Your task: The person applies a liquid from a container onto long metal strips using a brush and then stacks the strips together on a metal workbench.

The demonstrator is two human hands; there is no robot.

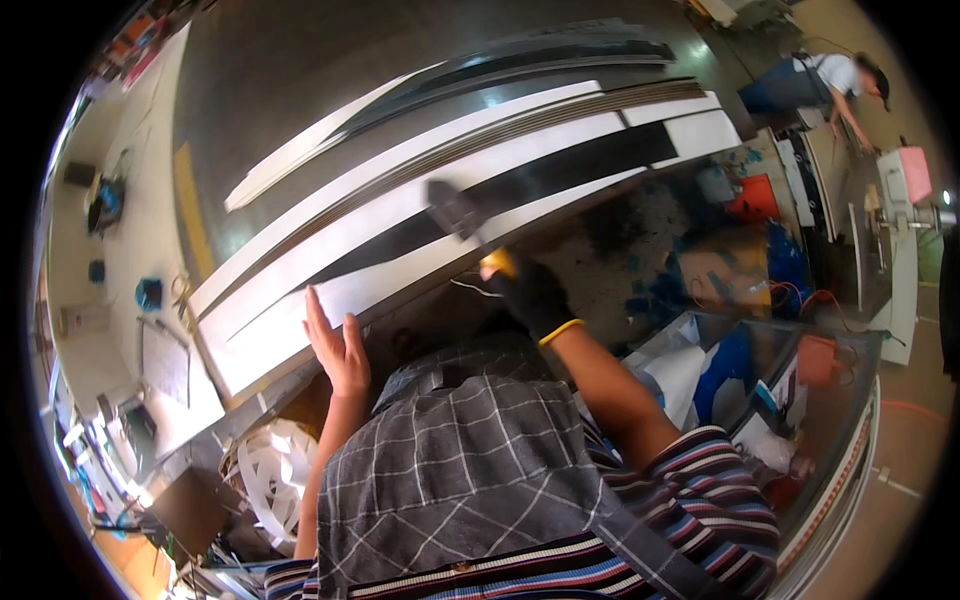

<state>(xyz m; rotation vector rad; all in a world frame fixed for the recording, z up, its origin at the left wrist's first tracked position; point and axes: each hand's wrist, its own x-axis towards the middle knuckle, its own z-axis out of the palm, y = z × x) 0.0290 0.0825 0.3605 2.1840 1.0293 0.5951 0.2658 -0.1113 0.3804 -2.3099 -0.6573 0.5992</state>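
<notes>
In my right hand (530,295), which wears a black glove with a yellow cuff, is a hand tool with a yellow handle and a dark, flat head (455,208). Motion blurs the tool, so its exact kind does not show. Its head is above a long white panel (400,268) that has a black strip (570,160) along it. My bare left hand (338,345) has its fingers stretched out at the panel's near edge, with nothing in it. I cannot tell whether the tool touches the panel.
Long thin brown strips (480,135) and further white and dark strips (500,60) lie on the dark table beyond. At left is a pale worktop (130,270). A basket of white scraps (270,470) stands at lower left, a cluttered bin (720,385) at right. Another person (820,85) works far right.
</notes>
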